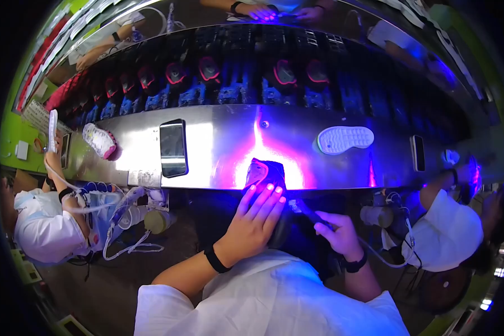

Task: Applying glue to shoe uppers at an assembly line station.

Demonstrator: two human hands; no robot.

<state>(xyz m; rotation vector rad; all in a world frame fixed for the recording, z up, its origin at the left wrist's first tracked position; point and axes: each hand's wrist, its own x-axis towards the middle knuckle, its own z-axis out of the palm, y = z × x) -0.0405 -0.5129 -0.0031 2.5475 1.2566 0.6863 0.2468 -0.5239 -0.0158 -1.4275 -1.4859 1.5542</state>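
Note:
A dark shoe upper with a glowing red-pink edge [259,171] lies at the near edge of the metal table, lit by a violet-blue glow. My left hand [251,224] reaches onto its near end, fingers stretched out and fingertips touching it. Its thumb cannot be made out. My right hand [340,234] is closed around the dark handle of a brush [309,213]. The brush's pale bristle head sits just right of my left fingertips, apart from them, below the table edge.
On the metal table [224,129] lie a phone [173,148], a white shoe sole [346,139] and a white-and-pink shoe [99,140]. Dark shoe uppers [209,68] stand on a rack line beyond. People sit at left [50,224] and right [442,232], near cups and tubes.

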